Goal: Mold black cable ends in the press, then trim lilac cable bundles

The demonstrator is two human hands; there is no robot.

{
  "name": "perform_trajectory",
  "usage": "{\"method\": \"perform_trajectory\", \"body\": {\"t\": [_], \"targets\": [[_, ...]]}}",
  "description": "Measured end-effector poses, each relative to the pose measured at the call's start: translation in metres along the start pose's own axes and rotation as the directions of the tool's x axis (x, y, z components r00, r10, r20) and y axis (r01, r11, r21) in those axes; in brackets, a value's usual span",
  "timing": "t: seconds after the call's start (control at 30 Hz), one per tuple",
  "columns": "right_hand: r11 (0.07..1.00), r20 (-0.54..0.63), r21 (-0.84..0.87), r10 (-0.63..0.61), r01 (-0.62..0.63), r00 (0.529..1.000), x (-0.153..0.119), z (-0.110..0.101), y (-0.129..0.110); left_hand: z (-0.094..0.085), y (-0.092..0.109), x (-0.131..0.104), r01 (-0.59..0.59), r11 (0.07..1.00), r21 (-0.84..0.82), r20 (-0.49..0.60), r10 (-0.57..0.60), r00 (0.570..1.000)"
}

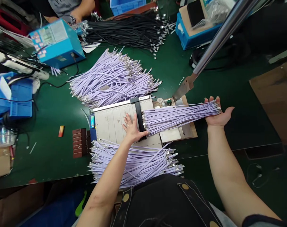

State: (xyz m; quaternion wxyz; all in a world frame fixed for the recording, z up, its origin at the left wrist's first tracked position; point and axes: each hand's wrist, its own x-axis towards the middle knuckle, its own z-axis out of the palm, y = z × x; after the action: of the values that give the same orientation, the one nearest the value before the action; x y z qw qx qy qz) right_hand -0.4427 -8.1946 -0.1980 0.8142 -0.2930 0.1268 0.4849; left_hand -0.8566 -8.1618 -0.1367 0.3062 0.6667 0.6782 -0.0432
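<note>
On trimmer board (110, 123), blurred lettering (143, 98)

Your bare left arm (112, 171) reaches toward one o'clock, its left hand (133, 132) palm down, fingers spread toward eleven, thumb toward three. Your bare right arm (225, 160) angles toward eleven; its right hand (215, 119) is palm up, thumb stretched toward two.

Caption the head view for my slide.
Left fingers spread on a board, right fingers open at one end of a lilac wire bundle.
</note>
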Motion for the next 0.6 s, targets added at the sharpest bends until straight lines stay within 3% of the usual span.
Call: {"method": "perform_trajectory", "body": {"t": [0.17,0.43,0.6], "targets": [[1.0,0.014,-0.007,-0.005,0.005,1.0,-0.001,0.002,0.0,-0.001,0.001,-0.001,0.016,1.0,-0.023,-0.027,-0.016,1.0],[1.0,0.015,-0.019,-0.003,0.003,1.0,-0.003,0.001,0.0,-0.006,0.009,-0.007,0.008,1.0,0.013,0.067,-0.009,0.998],[0.999,0.016,-0.044,-0.013,0.014,1.0,-0.002,0.001,0.0,0.0,0.007,-0.007,0.024,0.999,0.028,-0.001,-0.024,1.0]]}}
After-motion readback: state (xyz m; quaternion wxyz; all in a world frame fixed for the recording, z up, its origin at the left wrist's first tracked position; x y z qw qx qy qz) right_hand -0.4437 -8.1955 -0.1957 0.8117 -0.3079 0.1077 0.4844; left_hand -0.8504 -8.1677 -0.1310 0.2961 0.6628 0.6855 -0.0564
